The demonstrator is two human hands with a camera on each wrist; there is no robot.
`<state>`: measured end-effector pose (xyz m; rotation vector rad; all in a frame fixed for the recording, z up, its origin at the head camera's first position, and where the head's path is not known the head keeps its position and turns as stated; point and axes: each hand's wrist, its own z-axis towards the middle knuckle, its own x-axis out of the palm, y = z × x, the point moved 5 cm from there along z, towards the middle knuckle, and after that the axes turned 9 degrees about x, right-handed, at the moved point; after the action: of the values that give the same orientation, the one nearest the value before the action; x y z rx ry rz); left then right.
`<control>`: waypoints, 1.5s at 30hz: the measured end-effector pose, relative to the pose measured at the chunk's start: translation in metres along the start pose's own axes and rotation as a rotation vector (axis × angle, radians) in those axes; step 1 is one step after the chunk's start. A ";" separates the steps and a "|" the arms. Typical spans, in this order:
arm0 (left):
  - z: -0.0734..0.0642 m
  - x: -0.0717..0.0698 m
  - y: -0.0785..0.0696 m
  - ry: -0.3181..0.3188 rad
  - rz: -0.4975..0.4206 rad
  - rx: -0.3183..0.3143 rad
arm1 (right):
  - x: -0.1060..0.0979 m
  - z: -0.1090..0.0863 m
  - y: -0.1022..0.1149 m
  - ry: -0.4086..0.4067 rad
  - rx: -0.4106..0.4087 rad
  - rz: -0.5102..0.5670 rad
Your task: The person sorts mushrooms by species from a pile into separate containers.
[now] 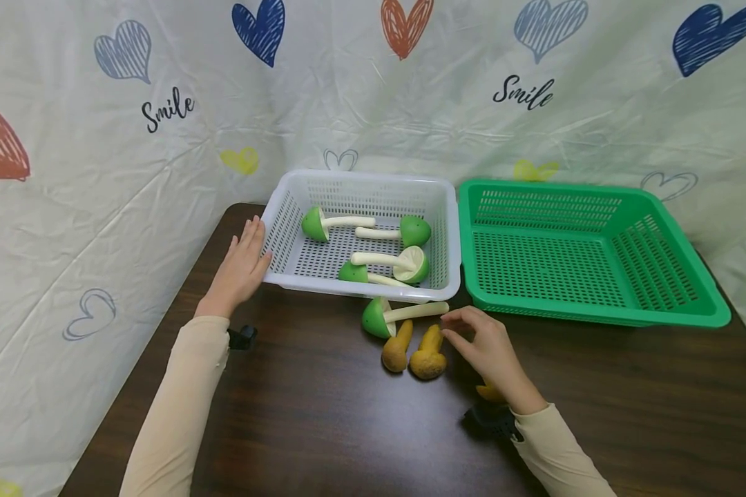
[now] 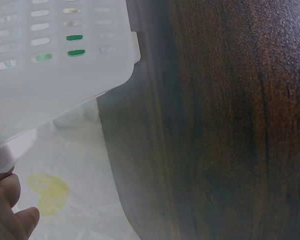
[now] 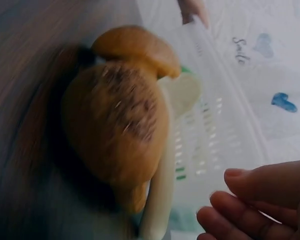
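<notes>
My left hand (image 1: pixel 239 266) rests against the left end of the white basket (image 1: pixel 323 284), fingers extended along its rim. Several green-capped toy mushrooms (image 1: pixel 415 231) with white stems lie in that basket. Just in front of it, another green-capped mushroom (image 1: pixel 376 318) lies on the table, stem pointing right. Two brown mushrooms (image 1: pixel 394 356) (image 1: pixel 428 363) lie beside it, caps toward me. My right hand (image 1: pixel 488 348) hovers by the stem's tip, fingers loosely bent. In the right wrist view, the hand (image 3: pixel 262 200) is apart from the mushrooms and holds nothing.
A green basket (image 1: pixel 597 319) with no contents in sight stands right of the white one. Under my right wrist, a yellow-brown piece (image 1: pixel 488 393) is mostly hidden. Behind the dark wooden table (image 1: pixel 323 414) hangs a white cloth (image 1: pixel 373 96) printed with hearts.
</notes>
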<state>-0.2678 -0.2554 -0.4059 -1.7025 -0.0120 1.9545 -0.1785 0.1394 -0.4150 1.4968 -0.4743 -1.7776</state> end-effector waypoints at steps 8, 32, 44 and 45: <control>0.001 0.000 0.000 -0.012 -0.001 -0.002 | 0.006 0.005 -0.014 0.105 0.101 -0.092; 0.000 0.001 0.000 0.007 -0.005 0.000 | 0.021 0.013 -0.031 0.192 0.147 -0.150; 0.000 0.001 0.001 0.002 0.000 0.007 | 0.021 0.009 -0.025 0.187 0.102 -0.090; 0.000 0.001 0.001 0.003 0.000 0.006 | 0.020 0.009 -0.023 0.177 0.091 -0.082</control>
<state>-0.2685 -0.2553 -0.4074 -1.7018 -0.0049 1.9495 -0.1947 0.1381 -0.4425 1.7423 -0.4142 -1.6854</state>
